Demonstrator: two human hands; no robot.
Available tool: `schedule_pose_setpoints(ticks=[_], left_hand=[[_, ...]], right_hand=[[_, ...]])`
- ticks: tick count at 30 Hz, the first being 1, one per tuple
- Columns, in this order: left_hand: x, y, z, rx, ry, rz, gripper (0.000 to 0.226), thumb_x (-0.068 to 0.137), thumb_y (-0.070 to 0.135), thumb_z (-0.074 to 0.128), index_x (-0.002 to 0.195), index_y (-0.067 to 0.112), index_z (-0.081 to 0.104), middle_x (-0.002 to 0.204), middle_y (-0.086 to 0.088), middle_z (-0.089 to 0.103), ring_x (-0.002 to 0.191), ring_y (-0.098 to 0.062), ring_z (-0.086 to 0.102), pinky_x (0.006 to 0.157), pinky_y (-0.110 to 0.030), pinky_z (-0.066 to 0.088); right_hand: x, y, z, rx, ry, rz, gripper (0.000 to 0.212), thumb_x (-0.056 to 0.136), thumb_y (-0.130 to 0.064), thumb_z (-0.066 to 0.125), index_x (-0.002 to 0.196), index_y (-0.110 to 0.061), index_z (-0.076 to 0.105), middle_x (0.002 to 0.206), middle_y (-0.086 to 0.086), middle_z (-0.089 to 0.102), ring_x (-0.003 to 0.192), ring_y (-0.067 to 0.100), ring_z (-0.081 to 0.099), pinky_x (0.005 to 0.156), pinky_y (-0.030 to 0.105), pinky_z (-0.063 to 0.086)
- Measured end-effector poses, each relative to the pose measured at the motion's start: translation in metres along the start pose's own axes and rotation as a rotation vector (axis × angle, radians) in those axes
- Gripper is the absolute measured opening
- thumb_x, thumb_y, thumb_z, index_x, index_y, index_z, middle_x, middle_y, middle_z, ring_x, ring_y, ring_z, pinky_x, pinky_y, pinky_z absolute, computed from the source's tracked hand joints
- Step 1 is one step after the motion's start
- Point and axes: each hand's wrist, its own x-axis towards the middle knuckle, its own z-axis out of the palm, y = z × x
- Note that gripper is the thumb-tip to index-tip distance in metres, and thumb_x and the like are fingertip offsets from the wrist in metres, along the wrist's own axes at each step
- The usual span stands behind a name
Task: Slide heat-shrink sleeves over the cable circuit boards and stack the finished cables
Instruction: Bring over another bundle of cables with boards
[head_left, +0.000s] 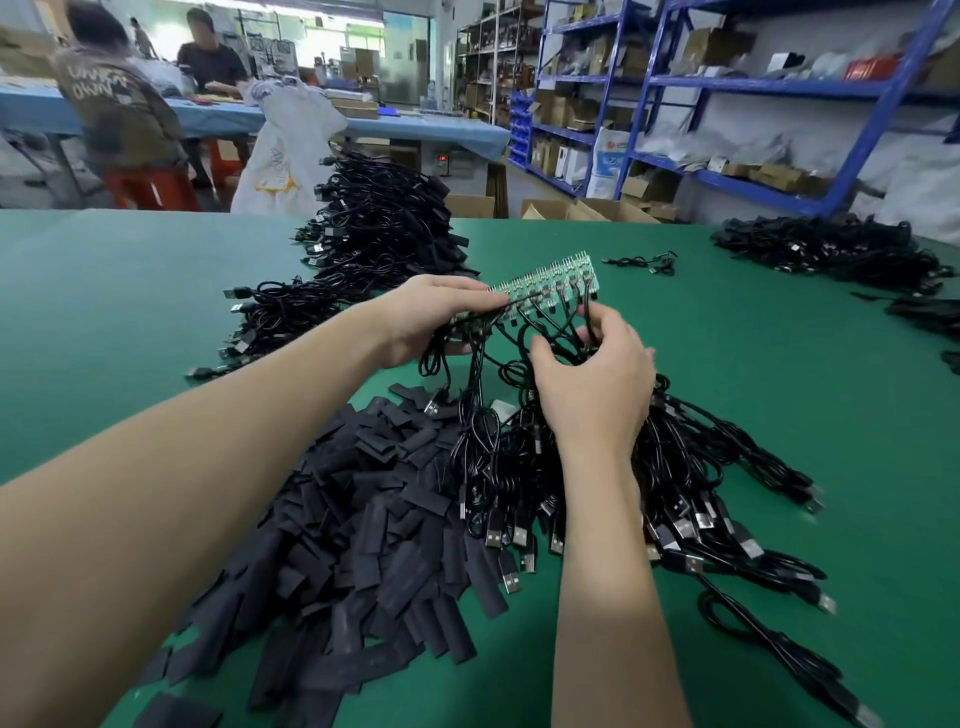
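The left hand (436, 317) gripped one end of a long green strip of circuit boards (550, 283), fingers curled over its top edge and thumb underneath, holding it tilted above the green table (130, 291). A row of thin black cables (524, 332) hung from the strip's lower edge. The right hand (592, 384) was among those hanging cables, its fingers curled round a few of them just below the strip, the thumb spread to the left.

Below the hands lay a loose heap of cables with USB plugs (675, 499), spreading to the right. Just beside it, to the left and nearer the person, lay a heap of flat black sleeves (343, 519), the two heaps touching where they met.

Farther back on the table a tall stack of finished cables (384, 228) ran away from the hands. Another pile of cables (831, 249) lay at the far right, and a single small cable (644, 262) lay well apart between them.

Beyond the table stood blue shelves (675, 88) with boxes. A person at the far left wore a top (104, 98) with pale lettering too blurred to read surely.
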Motion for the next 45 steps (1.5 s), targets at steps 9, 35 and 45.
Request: schedule_pose_setpoints(ticks=[9, 35, 45], left_hand=[[-0.017, 0.016, -0.007, -0.497, 0.140, -0.103, 0.016, 0.088, 0.023, 0.076, 0.077, 0.011, 0.074, 0.062, -0.002, 0.070, 0.048, -0.013, 0.066, 0.046, -0.022, 0.054], [-0.049, 0.000, -0.007, -0.768, 0.260, -0.117, 0.038, 0.110, 0.026, 0.036, 0.095, 0.002, 0.060, 0.081, -0.011, 0.070, 0.076, -0.022, 0.068, 0.076, -0.033, 0.056], [-0.060, -0.031, -0.015, -0.265, 0.160, -0.096, 0.064, 0.092, 0.074, 0.044, 0.129, 0.026, 0.062, 0.115, 0.006, 0.070, 0.108, -0.011, 0.058, 0.098, -0.034, 0.036]], right_hand=[[-0.005, -0.033, 0.005, 0.067, -0.158, -0.076, 0.082, 0.081, -0.063, 0.070, 0.149, -0.026, 0.043, 0.112, -0.013, 0.064, 0.113, 0.014, 0.057, 0.099, 0.041, 0.050], [-0.025, -0.011, 0.039, 0.220, -0.579, -0.065, 0.048, 0.081, -0.036, 0.081, 0.115, -0.028, 0.049, 0.097, -0.018, 0.064, 0.085, -0.012, 0.060, 0.058, 0.006, 0.042], [-0.022, -0.037, 0.030, 0.555, -0.393, 0.194, 0.037, 0.081, -0.035, 0.079, 0.113, -0.031, 0.061, 0.115, -0.012, 0.067, 0.107, 0.004, 0.064, 0.097, 0.040, 0.052]])
